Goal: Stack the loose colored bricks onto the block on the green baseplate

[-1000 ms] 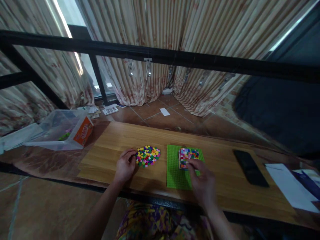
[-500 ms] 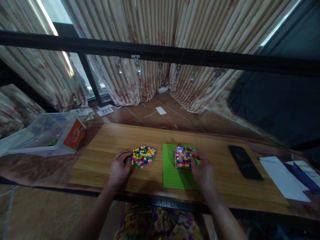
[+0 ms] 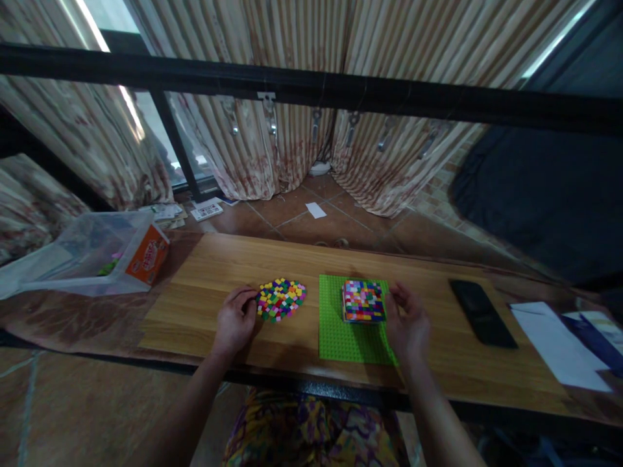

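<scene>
A loose pile of small multicoloured toy bricks [image 3: 281, 299] lies on the wooden board. At its left edge rests my left hand [image 3: 237, 318], fingers loosely curved, thumb apart from them and no brick visible in its grasp. To the right lies a bright green studded baseplate [image 3: 335, 340]. On it stands a low block built of many coloured bricks [image 3: 363, 301], its top a patchwork of colours. My right hand [image 3: 407, 321] hovers just right of this block, over the plate's right edge, thumb and fingers apart, holding nothing I can see.
A black phone [image 3: 481, 312] lies on the board [image 3: 204, 285] at the right, with white paper [image 3: 559, 344] beyond it. At the far left is a clear plastic bin [image 3: 87, 250] with an orange label. A dark metal bar [image 3: 302, 84] crosses before the curtains.
My right hand has drawn away to the right from the brick block, uncovering its right side. My left hand stays beside the pile. The view has shifted slightly.
</scene>
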Tool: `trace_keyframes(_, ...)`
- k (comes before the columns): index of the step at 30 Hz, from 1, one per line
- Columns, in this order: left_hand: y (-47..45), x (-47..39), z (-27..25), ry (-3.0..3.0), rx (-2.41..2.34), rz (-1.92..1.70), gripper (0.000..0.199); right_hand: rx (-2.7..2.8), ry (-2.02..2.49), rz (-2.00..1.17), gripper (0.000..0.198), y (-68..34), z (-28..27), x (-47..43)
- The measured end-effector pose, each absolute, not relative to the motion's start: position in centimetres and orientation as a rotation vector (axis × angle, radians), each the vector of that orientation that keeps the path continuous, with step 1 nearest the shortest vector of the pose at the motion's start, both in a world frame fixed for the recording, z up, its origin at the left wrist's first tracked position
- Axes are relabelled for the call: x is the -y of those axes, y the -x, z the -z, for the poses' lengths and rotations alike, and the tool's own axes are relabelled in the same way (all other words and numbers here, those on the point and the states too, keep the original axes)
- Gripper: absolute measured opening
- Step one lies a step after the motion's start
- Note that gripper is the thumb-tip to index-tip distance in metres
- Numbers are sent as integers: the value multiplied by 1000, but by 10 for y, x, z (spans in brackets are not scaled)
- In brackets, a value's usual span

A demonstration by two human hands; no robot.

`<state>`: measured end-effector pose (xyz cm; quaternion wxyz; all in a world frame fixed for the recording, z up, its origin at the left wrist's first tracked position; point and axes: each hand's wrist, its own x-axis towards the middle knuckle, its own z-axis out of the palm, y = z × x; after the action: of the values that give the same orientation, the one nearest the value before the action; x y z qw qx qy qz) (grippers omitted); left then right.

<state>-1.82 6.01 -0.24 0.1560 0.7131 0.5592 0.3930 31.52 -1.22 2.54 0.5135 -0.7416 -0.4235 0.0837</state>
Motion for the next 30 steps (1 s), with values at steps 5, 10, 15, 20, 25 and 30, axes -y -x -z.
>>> trace_keyframes(5, 19, -61, 3, -2049, -1617, -1116, 21, 853, 1701, -394, 52, -316, -7, -1)
trace_keyframes(10, 18, -60, 2, -2056, -1608, -1120, 21, 866, 1643, -537, 46, -311, -2, -7)
trace_keyframes(15, 17, -60, 2, -2045, -1609, -1113, 21, 773, 1583, -567, 46, -309, 0, -8)
trace_keyframes(20, 17, -60, 3, -2041, -1612, -1124, 20, 727, 1538, -571, 46, -305, 1, -9)
trace_keyframes(25, 17, -59, 4, -2040, -1602, -1153, 20, 755, 1586, -562, 49, -308, 3, -8)
trace_keyframes(30, 16, -59, 8, -2038, -1595, -1207, 19, 903, 1744, -394, 52, -302, -10, 2)
